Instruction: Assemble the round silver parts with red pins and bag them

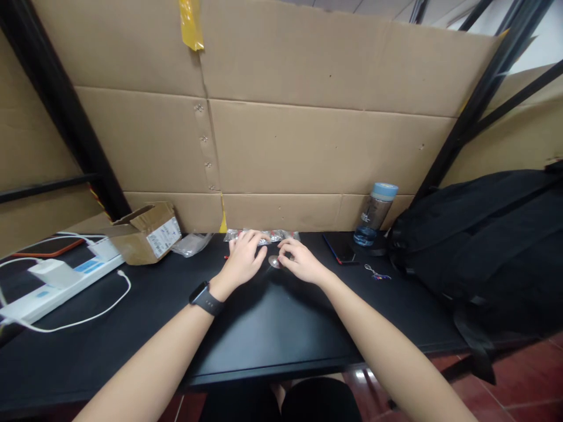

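Observation:
On the black table (272,340), my right hand (301,262) pinches a small, round, clear disc (275,262) at its right edge, with thumb and index finger. Just left of it, my left hand (245,258) hovers low with its fingers apart, and nothing shows in its grasp. Behind both hands lies a row of small clear plastic packets (276,235) with red marks, partly covered by the fingers. A small red bit peeks out beside the left hand. The wrist on that side wears a black watch.
An open cardboard box (152,237), a clear bag (192,244) and a white power strip (61,293) with cables are on the left. To the right are a phone (341,249), a keychain (377,273), a bottle (375,214) and a black backpack (484,234). Cardboard walls the back.

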Demonstrator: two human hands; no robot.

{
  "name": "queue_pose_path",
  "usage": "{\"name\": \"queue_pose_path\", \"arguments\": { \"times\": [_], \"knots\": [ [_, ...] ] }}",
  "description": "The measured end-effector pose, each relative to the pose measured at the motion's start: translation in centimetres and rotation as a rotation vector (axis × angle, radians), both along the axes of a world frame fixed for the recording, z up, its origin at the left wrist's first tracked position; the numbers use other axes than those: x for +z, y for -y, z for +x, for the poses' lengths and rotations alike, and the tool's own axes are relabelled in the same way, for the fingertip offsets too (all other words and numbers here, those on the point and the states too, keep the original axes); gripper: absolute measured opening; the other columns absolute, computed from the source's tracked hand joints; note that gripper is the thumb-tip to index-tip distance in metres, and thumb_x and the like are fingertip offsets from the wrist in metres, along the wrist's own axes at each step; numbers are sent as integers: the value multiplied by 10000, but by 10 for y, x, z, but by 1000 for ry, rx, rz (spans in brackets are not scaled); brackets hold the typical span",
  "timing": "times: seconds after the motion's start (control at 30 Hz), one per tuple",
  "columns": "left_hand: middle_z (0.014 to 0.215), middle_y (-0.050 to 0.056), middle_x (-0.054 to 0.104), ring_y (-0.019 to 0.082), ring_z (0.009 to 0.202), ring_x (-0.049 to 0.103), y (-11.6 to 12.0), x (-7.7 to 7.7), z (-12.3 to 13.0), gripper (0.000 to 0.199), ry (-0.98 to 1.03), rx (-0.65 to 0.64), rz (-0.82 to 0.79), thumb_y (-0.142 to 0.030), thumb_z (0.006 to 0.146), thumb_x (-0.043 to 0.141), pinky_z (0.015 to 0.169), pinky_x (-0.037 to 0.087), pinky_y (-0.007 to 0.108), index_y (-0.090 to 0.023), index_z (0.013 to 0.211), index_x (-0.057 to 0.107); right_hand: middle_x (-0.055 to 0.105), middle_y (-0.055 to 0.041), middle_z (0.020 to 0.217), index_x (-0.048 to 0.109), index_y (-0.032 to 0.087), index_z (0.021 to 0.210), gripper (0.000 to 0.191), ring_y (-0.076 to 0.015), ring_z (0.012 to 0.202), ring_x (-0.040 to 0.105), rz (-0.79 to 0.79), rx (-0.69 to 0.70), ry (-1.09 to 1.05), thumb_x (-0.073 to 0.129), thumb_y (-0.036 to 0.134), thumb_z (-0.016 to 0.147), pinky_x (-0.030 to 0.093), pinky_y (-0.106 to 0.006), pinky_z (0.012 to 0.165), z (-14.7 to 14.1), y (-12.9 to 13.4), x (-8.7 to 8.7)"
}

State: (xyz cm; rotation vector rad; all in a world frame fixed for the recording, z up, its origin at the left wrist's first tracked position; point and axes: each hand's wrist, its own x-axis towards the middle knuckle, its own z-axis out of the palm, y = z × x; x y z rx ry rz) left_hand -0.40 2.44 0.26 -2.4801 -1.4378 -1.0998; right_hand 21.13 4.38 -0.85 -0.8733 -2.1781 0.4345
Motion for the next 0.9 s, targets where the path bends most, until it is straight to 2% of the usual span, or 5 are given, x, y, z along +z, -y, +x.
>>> {"name": "queue_pose_path", "arguments": {
  "times": [0.27,0.43,0.57,0.67,0.9],
  "knots": [
    [1267,31,645,271,1184,508,-8,-17,-3,256,-229,-243,-175,-415,987,519,987,374,452,-354,1123,727,652,-72,1117,680,184,779,135,-202,1017,631,-54,7,71,632,190,906,495,-329,875,4,1,4],
    [1225,62,681,300,1185,519,-23,-14,-31,262,-204,-19,-127,-256,946,522,977,360,473,-313,1112,716,722,-61,917,716,187,841,210,-194,858,662,-51,-1,208,569,272,964,494,-319,823,15,-3,7],
    [1140,78,707,334,1124,541,-37,-13,-61,167,-228,158,-153,-251,856,613,946,361,489,-285,983,717,746,-96,1064,740,203,1048,263,-269,1013,675,-34,-133,306,765,279,798,489,-367,909,35,-12,3],
    [1106,71,701,347,1117,536,-43,-18,-72,151,-250,189,-225,-320,782,705,950,355,488,-290,928,727,752,-104,1107,737,213,1121,410,-277,1026,692,-82,-160,346,808,219,717,499,-349,908,46,-17,-1],
    [1056,97,684,349,1084,523,-45,-26,-66,96,-283,211,-242,-323,809,678,918,353,493,-257,862,722,779,-61,991,757,238,1037,339,-232,886,731,-140,-198,355,810,207,703,518,-286,795,47,-18,-2]
  ]
}}
